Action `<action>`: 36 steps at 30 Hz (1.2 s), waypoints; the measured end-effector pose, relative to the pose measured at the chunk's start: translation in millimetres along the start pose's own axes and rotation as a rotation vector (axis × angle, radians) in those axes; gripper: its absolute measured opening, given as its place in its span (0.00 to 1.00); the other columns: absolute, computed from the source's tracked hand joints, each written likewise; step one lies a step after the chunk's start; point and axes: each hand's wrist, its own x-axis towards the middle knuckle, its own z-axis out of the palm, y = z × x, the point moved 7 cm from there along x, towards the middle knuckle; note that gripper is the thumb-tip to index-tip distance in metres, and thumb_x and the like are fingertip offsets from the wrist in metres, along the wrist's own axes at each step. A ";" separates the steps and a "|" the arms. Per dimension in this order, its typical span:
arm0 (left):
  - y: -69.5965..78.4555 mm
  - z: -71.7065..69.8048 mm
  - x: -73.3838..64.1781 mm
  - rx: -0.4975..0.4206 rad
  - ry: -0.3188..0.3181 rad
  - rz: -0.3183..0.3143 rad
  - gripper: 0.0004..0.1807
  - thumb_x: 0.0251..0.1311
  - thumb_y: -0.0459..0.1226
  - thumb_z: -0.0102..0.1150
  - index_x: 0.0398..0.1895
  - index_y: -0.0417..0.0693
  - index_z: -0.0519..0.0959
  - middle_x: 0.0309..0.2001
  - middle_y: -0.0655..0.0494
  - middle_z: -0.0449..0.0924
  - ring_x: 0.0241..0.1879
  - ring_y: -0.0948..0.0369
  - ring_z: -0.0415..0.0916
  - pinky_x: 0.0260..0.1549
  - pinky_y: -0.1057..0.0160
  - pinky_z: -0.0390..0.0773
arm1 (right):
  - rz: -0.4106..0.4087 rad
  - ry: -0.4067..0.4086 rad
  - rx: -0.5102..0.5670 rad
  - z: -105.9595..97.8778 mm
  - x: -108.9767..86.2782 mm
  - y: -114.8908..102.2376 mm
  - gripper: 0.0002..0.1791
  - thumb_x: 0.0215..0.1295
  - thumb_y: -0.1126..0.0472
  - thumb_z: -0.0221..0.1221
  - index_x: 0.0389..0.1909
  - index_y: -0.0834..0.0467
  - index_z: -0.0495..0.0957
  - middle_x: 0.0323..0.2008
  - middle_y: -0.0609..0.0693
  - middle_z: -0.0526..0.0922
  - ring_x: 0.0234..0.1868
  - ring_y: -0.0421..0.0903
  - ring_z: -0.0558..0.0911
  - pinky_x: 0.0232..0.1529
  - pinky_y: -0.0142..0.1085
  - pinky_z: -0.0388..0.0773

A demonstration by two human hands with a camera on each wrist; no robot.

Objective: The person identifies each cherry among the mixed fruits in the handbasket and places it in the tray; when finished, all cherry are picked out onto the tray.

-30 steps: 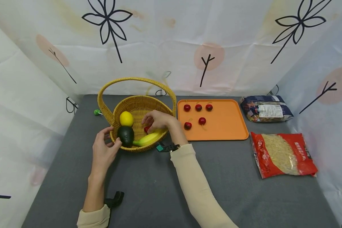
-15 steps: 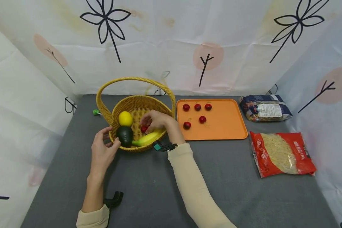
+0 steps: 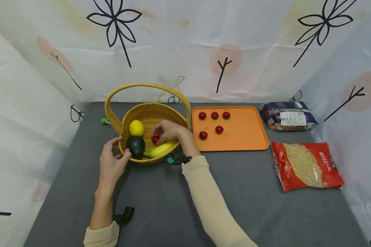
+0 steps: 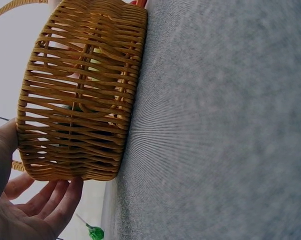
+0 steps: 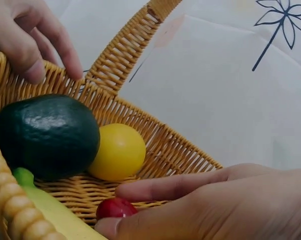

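A yellow wicker basket [image 3: 153, 112] with a tall handle stands at the back left of the table. In it lie a yellow lemon [image 3: 136, 128], a dark green avocado [image 3: 135, 147] and a banana [image 3: 160, 150]. My left hand [image 3: 112, 164] grips the basket's left rim, thumb over the edge; in the left wrist view its fingers lie against the outside of the weave. Reaching in over the banana, my right hand [image 3: 172, 131] pinches a red cherry [image 5: 115, 208] between thumb and fingers, low over the basket floor.
Right of the basket, an orange tray [image 3: 244, 132] holds several cherries [image 3: 219, 129]. A dark blue packet [image 3: 289, 116] and a red bag [image 3: 306, 166] lie farther right. A small green item [image 3: 104, 121] sits left of the basket. Printed cloth hangs around the table.
My right hand has shifted slightly left inside the basket with the cherry, which now shows more clearly. The left hand keeps its hold on the rim.
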 end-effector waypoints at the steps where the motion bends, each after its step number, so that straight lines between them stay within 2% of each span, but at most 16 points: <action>1: -0.3 0.6 0.3 -0.001 -0.001 0.000 0.29 0.71 0.36 0.62 0.75 0.44 0.74 0.67 0.39 0.75 0.62 0.46 0.78 0.42 0.90 0.70 | -0.006 0.004 0.012 -0.4 -0.7 -0.1 0.20 0.65 0.73 0.72 0.58 0.61 0.87 0.55 0.57 0.88 0.52 0.50 0.84 0.50 0.33 0.83; 5: -0.6 2.0 0.7 -0.003 -0.005 0.000 0.29 0.71 0.35 0.62 0.75 0.44 0.74 0.67 0.39 0.75 0.62 0.46 0.78 0.42 0.90 0.70 | -0.044 0.009 0.079 -2.0 -4.7 -2.0 0.21 0.66 0.72 0.71 0.60 0.62 0.86 0.58 0.58 0.88 0.53 0.52 0.88 0.48 0.34 0.85; 8: -0.2 2.5 0.3 -0.010 -0.008 -0.003 0.30 0.71 0.35 0.62 0.75 0.44 0.74 0.68 0.39 0.75 0.62 0.46 0.78 0.42 0.91 0.70 | -0.085 -0.001 0.104 -4.2 -10.0 -6.6 0.22 0.67 0.71 0.71 0.62 0.63 0.85 0.59 0.58 0.88 0.55 0.53 0.90 0.50 0.34 0.87; 14: 0.6 1.7 -0.6 -0.011 -0.005 -0.005 0.30 0.70 0.35 0.62 0.75 0.44 0.74 0.69 0.39 0.75 0.62 0.45 0.78 0.41 0.91 0.69 | -0.218 -0.001 0.024 -15.2 -31.6 -31.8 0.21 0.68 0.68 0.72 0.61 0.63 0.85 0.58 0.56 0.89 0.57 0.54 0.89 0.54 0.36 0.88; 19: 1.3 0.5 -1.5 -0.006 -0.007 -0.010 0.30 0.71 0.35 0.62 0.75 0.44 0.74 0.69 0.39 0.75 0.63 0.45 0.77 0.42 0.91 0.69 | -0.305 -0.009 -0.023 -25.0 -66.1 -56.2 0.20 0.69 0.64 0.72 0.60 0.60 0.85 0.60 0.55 0.88 0.57 0.52 0.87 0.60 0.42 0.87; 25: 1.4 0.8 -1.3 -0.011 -0.009 -0.008 0.30 0.71 0.36 0.62 0.75 0.44 0.74 0.69 0.39 0.75 0.63 0.46 0.77 0.42 0.91 0.69 | -0.350 0.020 0.015 -43.1 -119.3 -66.6 0.20 0.68 0.64 0.72 0.60 0.59 0.85 0.57 0.54 0.88 0.51 0.50 0.88 0.50 0.44 0.90; 28: 1.5 0.8 -1.1 -0.012 -0.009 -0.006 0.30 0.71 0.36 0.62 0.75 0.44 0.74 0.69 0.39 0.75 0.63 0.46 0.77 0.42 0.91 0.69 | -0.361 0.058 0.014 -56.9 -148.6 -63.4 0.21 0.68 0.65 0.72 0.61 0.59 0.84 0.56 0.54 0.88 0.47 0.50 0.89 0.48 0.43 0.89; 31: 1.6 0.5 -0.9 -0.008 -0.003 -0.003 0.30 0.70 0.35 0.62 0.75 0.44 0.74 0.68 0.39 0.75 0.62 0.46 0.77 0.42 0.92 0.69 | -0.361 0.112 0.001 -72.9 -175.1 -51.4 0.22 0.69 0.65 0.71 0.62 0.60 0.84 0.56 0.55 0.88 0.47 0.50 0.89 0.52 0.41 0.90; 34: 1.6 0.2 -0.7 -0.005 0.002 -0.001 0.30 0.70 0.35 0.62 0.75 0.44 0.74 0.68 0.39 0.75 0.62 0.46 0.77 0.42 0.92 0.69 | -0.330 0.183 -0.005 -89.5 -195.4 -29.3 0.22 0.69 0.68 0.71 0.63 0.62 0.83 0.57 0.57 0.87 0.51 0.52 0.89 0.55 0.40 0.89; 36: 1.6 0.2 -0.6 -0.004 0.001 -0.002 0.30 0.70 0.35 0.62 0.75 0.44 0.74 0.69 0.39 0.75 0.62 0.46 0.77 0.42 0.91 0.69 | -0.275 0.243 -0.012 -100.2 -204.9 -9.9 0.22 0.70 0.69 0.70 0.64 0.62 0.83 0.58 0.58 0.86 0.53 0.54 0.88 0.57 0.41 0.89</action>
